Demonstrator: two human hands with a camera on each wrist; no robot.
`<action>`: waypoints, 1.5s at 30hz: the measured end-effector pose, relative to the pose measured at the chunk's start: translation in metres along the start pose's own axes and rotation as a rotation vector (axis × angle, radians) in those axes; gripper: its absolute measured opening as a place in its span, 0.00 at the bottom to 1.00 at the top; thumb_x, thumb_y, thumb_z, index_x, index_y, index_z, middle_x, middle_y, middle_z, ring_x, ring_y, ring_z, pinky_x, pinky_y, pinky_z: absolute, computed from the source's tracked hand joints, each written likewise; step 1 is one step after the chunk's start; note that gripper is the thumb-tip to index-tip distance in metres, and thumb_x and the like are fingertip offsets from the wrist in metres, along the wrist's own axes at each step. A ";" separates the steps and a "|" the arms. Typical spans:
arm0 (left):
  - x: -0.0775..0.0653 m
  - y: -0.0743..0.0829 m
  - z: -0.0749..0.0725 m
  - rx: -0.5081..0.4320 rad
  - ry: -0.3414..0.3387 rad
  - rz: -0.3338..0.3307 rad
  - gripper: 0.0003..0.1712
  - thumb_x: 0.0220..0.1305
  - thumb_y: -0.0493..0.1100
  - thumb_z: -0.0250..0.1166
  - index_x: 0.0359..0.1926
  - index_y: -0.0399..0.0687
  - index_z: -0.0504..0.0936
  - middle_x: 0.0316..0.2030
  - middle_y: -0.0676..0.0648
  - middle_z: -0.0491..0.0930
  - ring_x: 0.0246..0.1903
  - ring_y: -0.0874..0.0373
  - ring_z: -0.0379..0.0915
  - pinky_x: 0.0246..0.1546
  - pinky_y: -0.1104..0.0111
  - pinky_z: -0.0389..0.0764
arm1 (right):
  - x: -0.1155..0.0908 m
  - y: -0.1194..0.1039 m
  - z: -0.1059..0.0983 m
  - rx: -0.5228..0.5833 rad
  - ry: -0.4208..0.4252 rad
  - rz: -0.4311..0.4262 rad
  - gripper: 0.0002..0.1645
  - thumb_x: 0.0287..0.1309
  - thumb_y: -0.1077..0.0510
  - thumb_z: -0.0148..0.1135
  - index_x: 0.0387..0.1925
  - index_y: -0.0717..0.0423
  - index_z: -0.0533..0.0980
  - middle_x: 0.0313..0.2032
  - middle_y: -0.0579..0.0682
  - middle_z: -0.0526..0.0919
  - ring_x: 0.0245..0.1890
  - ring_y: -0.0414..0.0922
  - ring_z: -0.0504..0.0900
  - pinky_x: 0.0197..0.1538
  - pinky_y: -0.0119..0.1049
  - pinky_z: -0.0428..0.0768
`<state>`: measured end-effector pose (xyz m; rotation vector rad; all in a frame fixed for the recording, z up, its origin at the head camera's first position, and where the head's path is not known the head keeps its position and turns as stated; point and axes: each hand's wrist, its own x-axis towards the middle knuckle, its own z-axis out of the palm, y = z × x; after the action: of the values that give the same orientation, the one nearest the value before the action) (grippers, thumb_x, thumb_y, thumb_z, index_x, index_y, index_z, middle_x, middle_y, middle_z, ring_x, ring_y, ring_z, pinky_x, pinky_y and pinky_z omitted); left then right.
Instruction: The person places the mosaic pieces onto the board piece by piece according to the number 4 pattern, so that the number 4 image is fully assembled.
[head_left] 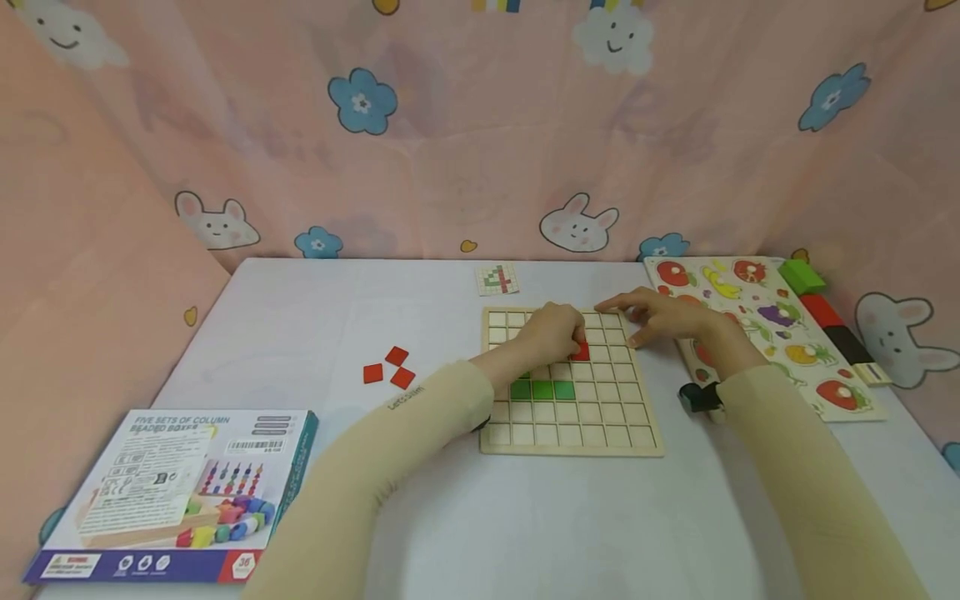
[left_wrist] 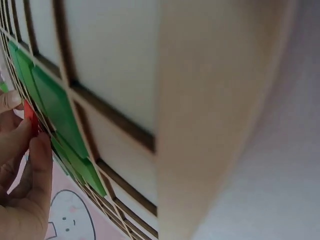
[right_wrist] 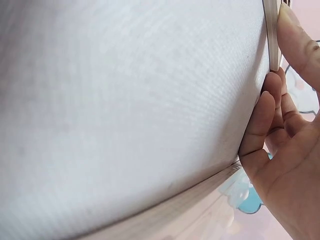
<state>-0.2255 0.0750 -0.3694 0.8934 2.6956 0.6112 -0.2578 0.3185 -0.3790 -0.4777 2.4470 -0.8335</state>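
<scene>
My left hand [head_left: 551, 333] reaches over a wooden grid board [head_left: 600, 433] and pinches a red square tile [left_wrist: 31, 117] between thumb and fingers. In the head view this red tile [head_left: 581, 351] shows just below the fingertips. Green tiles [head_left: 542, 390] lie in a row on the board; more green squares appear in the left wrist view, partly hidden by my hand in the head view. At the board's far right corner my right hand [head_left: 663, 317] touches the edge, its index finger stretched along the far side and its thumb [right_wrist: 295, 42] against the right side.
Three loose red tiles [head_left: 395, 355] lie left of the board. A small pattern card [head_left: 497, 280] is behind it. To the right lies a fruit-picture board [head_left: 787, 333] with coloured blocks [head_left: 821, 311] along its edge. A toy box [head_left: 172, 492] occupies the front left.
</scene>
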 end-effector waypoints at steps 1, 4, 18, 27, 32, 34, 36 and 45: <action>-0.001 0.000 0.001 0.032 -0.001 0.013 0.04 0.64 0.38 0.66 0.38 0.46 0.87 0.39 0.49 0.87 0.40 0.59 0.80 0.41 0.71 0.80 | 0.000 0.000 0.000 0.001 0.000 -0.003 0.40 0.55 0.59 0.70 0.70 0.44 0.67 0.66 0.60 0.63 0.57 0.58 0.66 0.55 0.47 0.69; -0.003 -0.003 0.001 0.104 -0.001 0.052 0.08 0.64 0.38 0.65 0.43 0.47 0.88 0.44 0.50 0.85 0.46 0.59 0.80 0.45 0.70 0.81 | -0.001 -0.002 0.000 0.001 0.001 0.006 0.40 0.55 0.59 0.69 0.70 0.44 0.68 0.66 0.60 0.63 0.57 0.58 0.66 0.55 0.47 0.69; -0.034 -0.098 -0.075 -0.080 -0.230 0.078 0.11 0.61 0.36 0.66 0.45 0.46 0.85 0.43 0.47 0.84 0.44 0.56 0.76 0.47 0.66 0.77 | 0.000 -0.002 0.000 -0.012 0.003 0.064 0.39 0.57 0.57 0.69 0.69 0.39 0.68 0.66 0.59 0.62 0.60 0.58 0.64 0.57 0.51 0.70; -0.085 -0.163 -0.102 -0.080 -0.477 -0.111 0.22 0.53 0.24 0.62 0.43 0.52 0.86 0.38 0.46 0.75 0.43 0.54 0.68 0.38 0.70 0.72 | -0.001 -0.003 0.001 -0.023 0.010 0.048 0.39 0.56 0.57 0.69 0.69 0.39 0.68 0.66 0.60 0.61 0.60 0.59 0.65 0.57 0.51 0.70; -0.104 -0.177 -0.109 -0.080 -0.524 -0.146 0.19 0.52 0.25 0.67 0.42 0.49 0.84 0.37 0.45 0.72 0.43 0.53 0.66 0.37 0.70 0.71 | 0.000 -0.003 0.001 -0.014 0.008 0.055 0.39 0.56 0.58 0.69 0.69 0.39 0.68 0.66 0.60 0.61 0.59 0.58 0.64 0.57 0.50 0.69; -0.107 -0.180 -0.109 -0.059 -0.510 -0.147 0.16 0.52 0.27 0.69 0.40 0.49 0.83 0.37 0.46 0.73 0.43 0.53 0.66 0.38 0.70 0.71 | 0.000 -0.002 0.000 -0.010 0.011 0.065 0.39 0.56 0.58 0.69 0.69 0.38 0.68 0.66 0.59 0.61 0.60 0.58 0.64 0.57 0.50 0.69; -0.108 -0.180 -0.109 -0.029 -0.486 -0.160 0.14 0.51 0.30 0.71 0.37 0.49 0.82 0.37 0.46 0.73 0.44 0.53 0.67 0.39 0.69 0.72 | 0.000 -0.002 0.000 -0.012 0.014 0.063 0.39 0.56 0.58 0.69 0.69 0.38 0.68 0.66 0.59 0.61 0.60 0.58 0.64 0.57 0.50 0.69; -0.095 -0.176 -0.103 -0.100 -0.292 -0.143 0.05 0.58 0.36 0.68 0.33 0.47 0.80 0.32 0.49 0.77 0.35 0.56 0.70 0.37 0.69 0.71 | -0.002 -0.004 0.001 -0.018 0.015 0.061 0.39 0.56 0.58 0.69 0.68 0.37 0.69 0.66 0.58 0.62 0.61 0.58 0.65 0.58 0.50 0.70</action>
<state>-0.2764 -0.1429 -0.3505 0.6973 2.4195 0.5336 -0.2550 0.3163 -0.3765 -0.4024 2.4719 -0.7926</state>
